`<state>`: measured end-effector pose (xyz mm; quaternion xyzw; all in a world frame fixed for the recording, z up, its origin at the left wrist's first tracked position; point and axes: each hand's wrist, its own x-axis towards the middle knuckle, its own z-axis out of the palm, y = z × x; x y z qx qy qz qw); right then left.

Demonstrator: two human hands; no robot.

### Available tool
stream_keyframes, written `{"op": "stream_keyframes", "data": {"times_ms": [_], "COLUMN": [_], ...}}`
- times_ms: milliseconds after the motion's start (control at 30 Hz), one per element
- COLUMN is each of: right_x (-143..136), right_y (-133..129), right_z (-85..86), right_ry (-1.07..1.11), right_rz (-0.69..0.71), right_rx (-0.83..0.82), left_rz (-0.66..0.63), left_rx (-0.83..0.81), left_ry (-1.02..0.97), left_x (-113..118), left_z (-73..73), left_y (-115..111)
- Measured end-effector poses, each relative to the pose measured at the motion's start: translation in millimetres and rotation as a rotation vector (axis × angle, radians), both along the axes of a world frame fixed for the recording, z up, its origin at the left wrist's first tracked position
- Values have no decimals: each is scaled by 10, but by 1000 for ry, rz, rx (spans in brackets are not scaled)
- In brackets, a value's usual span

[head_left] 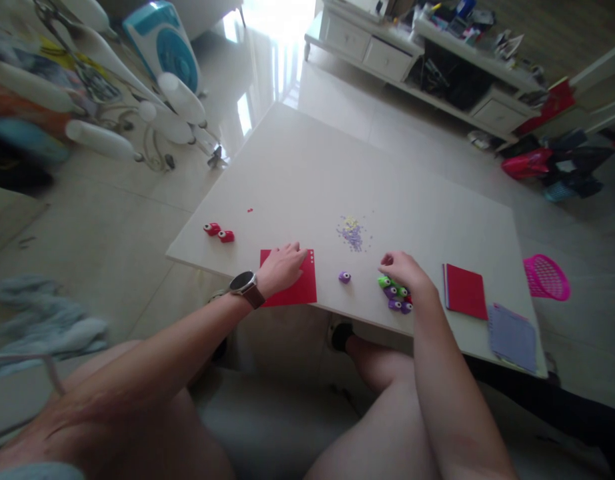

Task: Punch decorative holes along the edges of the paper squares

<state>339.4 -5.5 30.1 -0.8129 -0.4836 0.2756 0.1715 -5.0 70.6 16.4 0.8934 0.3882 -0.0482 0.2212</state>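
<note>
My left hand [282,267], with a watch on its wrist, lies flat with fingers stretched on a sheet of red paper [292,293]. Near the paper's upper right corner is a short column of small punched holes [312,257]. My right hand [401,268] is over a cluster of small craft punches [391,292] in green, purple and red. Its fingers are loosely bent, and I see nothing held in them. A lone purple craft punch [344,277] stands between my hands. Two red craft punches [219,233] sit left of the paper.
Purple and yellow paper bits [352,235] lie scattered on the white table [307,167]. At the right are a red paper stack [465,292] and a purple-grey pad [512,337]. A pink basket [546,277] stands beyond the table's right edge; a white cabinet [367,50] is behind.
</note>
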Motion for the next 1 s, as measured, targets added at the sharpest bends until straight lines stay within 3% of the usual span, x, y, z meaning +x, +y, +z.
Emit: {"op": "stream_keyframes", "data": {"times_ms": [167, 367, 500, 633, 833, 900, 1000], "right_x": [-526, -993, -1096, -1156, -1327, -1376, -1428], "right_y": [114, 167, 208, 265, 307, 307, 304], "right_z": [12, -95, -102, -66, -21, -1, 21], "right_ry": [134, -165, -244, -180, 87, 109, 162], "right_rz": [375, 588, 597, 572, 551, 541, 543], "right_rx": [-187, -274, -249, -33, 139, 166, 197], "left_rz": [20, 40, 7, 45, 154, 173, 218], "left_rx": [-17, -132, -117, -150, -456, -541, -543], "left_ry": [16, 126, 71, -95, -636, -724, -719], "left_x": [14, -2, 16, 66, 125, 133, 126], "left_z": [11, 10, -33, -40, -30, -45, -70], "left_y": [-8, -59, -72, -32, 37, 61, 109]}}
